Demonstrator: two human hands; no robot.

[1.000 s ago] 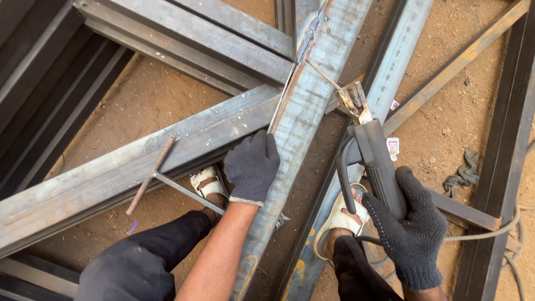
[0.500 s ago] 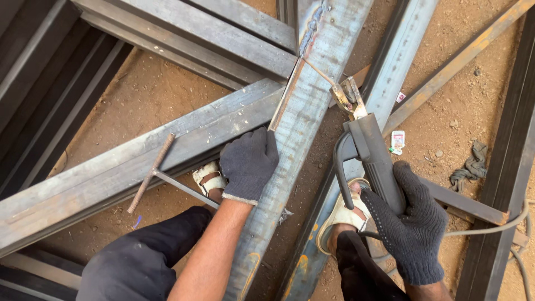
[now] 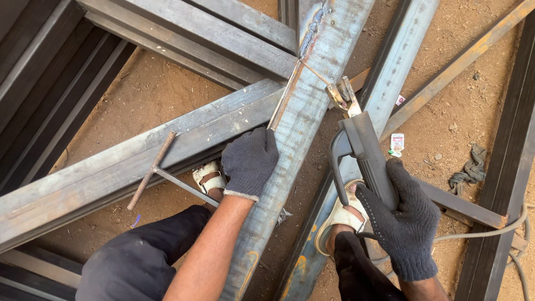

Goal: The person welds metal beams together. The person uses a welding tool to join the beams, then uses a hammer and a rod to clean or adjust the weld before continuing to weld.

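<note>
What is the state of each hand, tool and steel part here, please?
Left hand: gloved, pressing flat on the upright steel tube.
Right hand: gloved, gripping the electrode holder.
Electrode rod: clamped, tip at the joint.
Rebar tool: lying on the slanted tube.

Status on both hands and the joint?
Left hand flat on the steel tube, open. Right hand gripping electrode holder, rod tip at the seam. Nothing blocking.
</note>
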